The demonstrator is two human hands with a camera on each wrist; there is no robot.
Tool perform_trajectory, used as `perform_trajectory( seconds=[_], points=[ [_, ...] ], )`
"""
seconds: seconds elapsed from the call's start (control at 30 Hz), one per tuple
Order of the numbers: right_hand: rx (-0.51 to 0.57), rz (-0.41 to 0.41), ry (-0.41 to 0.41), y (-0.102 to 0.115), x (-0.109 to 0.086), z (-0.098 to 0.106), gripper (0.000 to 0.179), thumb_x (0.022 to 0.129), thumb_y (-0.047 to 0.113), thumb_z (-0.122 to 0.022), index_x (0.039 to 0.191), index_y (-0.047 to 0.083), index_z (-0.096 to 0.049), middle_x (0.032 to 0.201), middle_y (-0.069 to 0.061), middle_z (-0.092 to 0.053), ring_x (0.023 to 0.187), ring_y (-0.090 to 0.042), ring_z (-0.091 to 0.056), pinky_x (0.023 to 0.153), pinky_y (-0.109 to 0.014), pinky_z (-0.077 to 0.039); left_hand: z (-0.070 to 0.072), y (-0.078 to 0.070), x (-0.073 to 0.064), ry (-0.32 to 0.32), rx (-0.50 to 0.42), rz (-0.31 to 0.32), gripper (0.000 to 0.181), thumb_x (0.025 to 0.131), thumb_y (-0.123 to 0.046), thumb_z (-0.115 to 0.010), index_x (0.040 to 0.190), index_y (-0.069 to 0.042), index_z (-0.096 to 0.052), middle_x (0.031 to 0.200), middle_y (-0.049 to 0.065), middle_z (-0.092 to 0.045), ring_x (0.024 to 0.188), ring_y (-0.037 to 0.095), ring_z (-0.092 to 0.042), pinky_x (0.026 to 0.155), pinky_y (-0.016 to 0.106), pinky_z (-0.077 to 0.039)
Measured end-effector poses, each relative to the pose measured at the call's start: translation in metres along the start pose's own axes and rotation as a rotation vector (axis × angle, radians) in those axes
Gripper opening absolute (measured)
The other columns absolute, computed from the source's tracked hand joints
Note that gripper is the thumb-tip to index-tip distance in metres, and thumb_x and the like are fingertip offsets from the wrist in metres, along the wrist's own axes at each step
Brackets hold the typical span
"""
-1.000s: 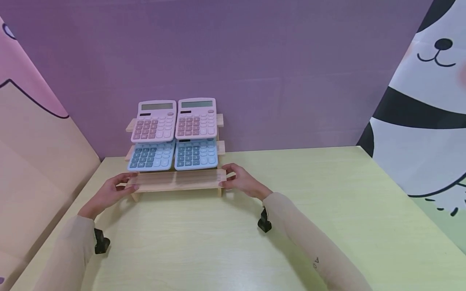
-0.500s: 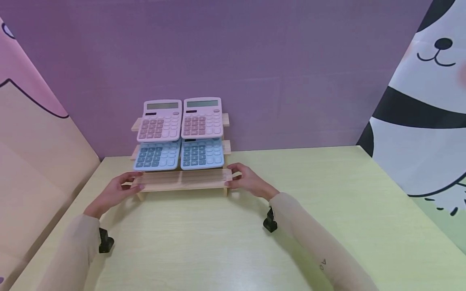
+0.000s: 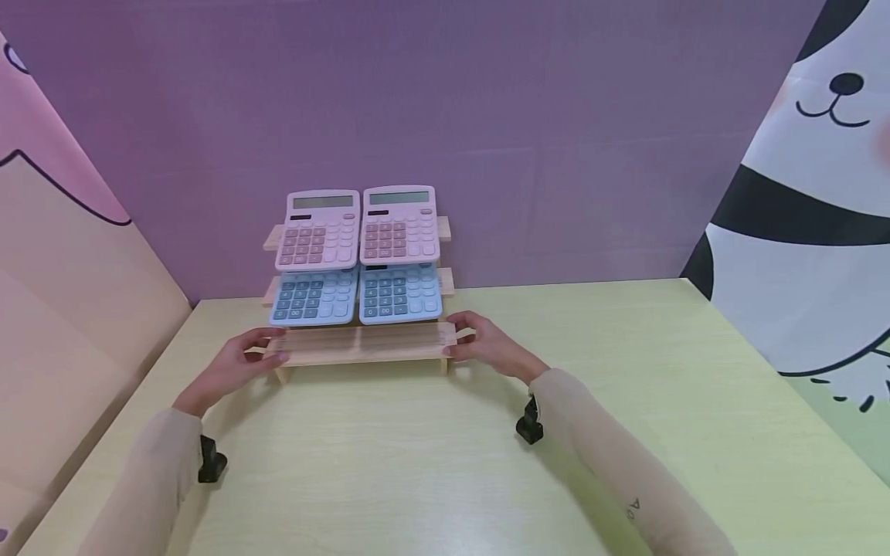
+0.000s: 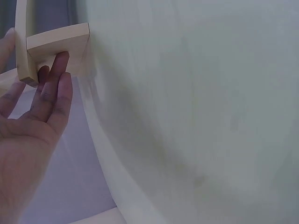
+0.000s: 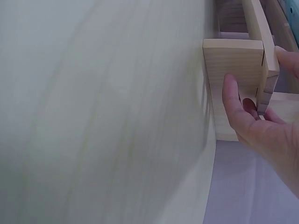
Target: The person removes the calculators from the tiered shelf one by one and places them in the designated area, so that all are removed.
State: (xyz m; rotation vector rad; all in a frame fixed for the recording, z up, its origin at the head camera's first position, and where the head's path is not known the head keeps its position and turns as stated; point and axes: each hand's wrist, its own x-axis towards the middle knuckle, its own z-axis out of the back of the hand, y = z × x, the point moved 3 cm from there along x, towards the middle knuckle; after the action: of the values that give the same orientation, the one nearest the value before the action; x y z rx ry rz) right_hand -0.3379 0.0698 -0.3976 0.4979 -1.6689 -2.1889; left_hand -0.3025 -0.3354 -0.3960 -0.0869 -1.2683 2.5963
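A tiered wooden rack [image 3: 361,345] stands near the back of the table, with its bottom board facing me. My left hand [image 3: 239,363] grips the left end of that board, and my right hand [image 3: 490,347] grips the right end. Two pink calculators [image 3: 399,225] lean side by side on the top tier. Below them, two blue calculators [image 3: 399,293] sit on the middle tier, their upper parts hidden behind the pink ones. In the left wrist view, fingers [image 4: 58,79] reach under the board against the rack's leg. Fingers [image 5: 232,95] do likewise in the right wrist view.
The pale wooden table [image 3: 626,371] extends to the right and front of the rack. A purple backdrop [image 3: 556,154] rises behind its back edge. A pale printed panel [image 3: 69,293] borders the left side, and a panda print [image 3: 813,301] the right.
The rack has slid steadily to the right along the table, carrying its calculators. Both hands have moved with it, keeping hold of the bottom board's ends.
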Motion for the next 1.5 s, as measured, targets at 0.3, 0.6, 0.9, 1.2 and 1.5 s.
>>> perform_trajectory(
  seconds=[0.3, 0.6, 0.9, 1.2, 1.5],
  points=[
    [-0.003, -0.01, 0.01, -0.0018, 0.002, 0.0009, 0.061, 0.097, -0.003, -0.065, 0.15, -0.01, -0.035, 0.136, -0.025, -0.042, 0.108, -0.027, -0.057, 0.096, -0.038, -0.058, 0.0001, 0.0005, 0.0006, -0.012, -0.006, -0.014, 0.059, 0.103, -0.02, -0.067, 0.149, 0.008, -0.045, 0.15, 0.032, -0.047, 0.121, 0.038, -0.057, 0.087, 0.013, -0.048],
    [0.006, -0.013, 0.015, -0.0005, 0.0008, -0.0003, 0.061, 0.097, -0.003, -0.064, 0.15, -0.01, -0.034, 0.133, -0.023, -0.043, 0.105, -0.025, -0.058, 0.096, -0.034, -0.058, 0.0005, 0.0013, 0.0008, -0.013, -0.013, -0.016, 0.059, 0.103, -0.019, -0.068, 0.149, 0.008, -0.045, 0.15, 0.032, -0.047, 0.12, 0.037, -0.058, 0.088, 0.014, -0.047],
    [-0.005, -0.01, 0.014, -0.0023, 0.0025, 0.0004, 0.063, 0.097, -0.002, -0.064, 0.151, -0.011, -0.032, 0.136, -0.026, -0.043, 0.106, -0.024, -0.058, 0.096, -0.035, -0.058, 0.0029, 0.0033, 0.0016, 0.011, -0.056, -0.036, 0.057, 0.102, -0.015, -0.068, 0.147, 0.011, -0.045, 0.147, 0.033, -0.049, 0.109, 0.031, -0.062, 0.084, 0.017, -0.051],
    [-0.013, -0.019, 0.012, -0.0035, 0.0015, 0.0019, 0.066, 0.097, 0.0, -0.065, 0.153, -0.011, -0.031, 0.142, -0.027, -0.041, 0.11, -0.025, -0.056, 0.092, -0.028, -0.057, 0.0037, 0.004, 0.003, 0.032, -0.054, -0.058, 0.056, 0.102, -0.013, -0.067, 0.147, 0.012, -0.045, 0.146, 0.032, -0.049, 0.113, 0.034, -0.061, 0.088, 0.021, -0.052],
    [-0.029, -0.006, 0.018, -0.0032, 0.002, 0.0019, 0.068, 0.098, 0.0, -0.065, 0.154, -0.012, -0.029, 0.146, -0.029, -0.039, 0.111, -0.024, -0.057, 0.095, -0.03, -0.057, 0.0058, 0.0073, 0.0046, 0.065, -0.08, -0.067, 0.056, 0.103, -0.013, -0.066, 0.148, 0.012, -0.043, 0.146, 0.033, -0.048, 0.111, 0.033, -0.063, 0.087, 0.022, -0.053]
  ],
)
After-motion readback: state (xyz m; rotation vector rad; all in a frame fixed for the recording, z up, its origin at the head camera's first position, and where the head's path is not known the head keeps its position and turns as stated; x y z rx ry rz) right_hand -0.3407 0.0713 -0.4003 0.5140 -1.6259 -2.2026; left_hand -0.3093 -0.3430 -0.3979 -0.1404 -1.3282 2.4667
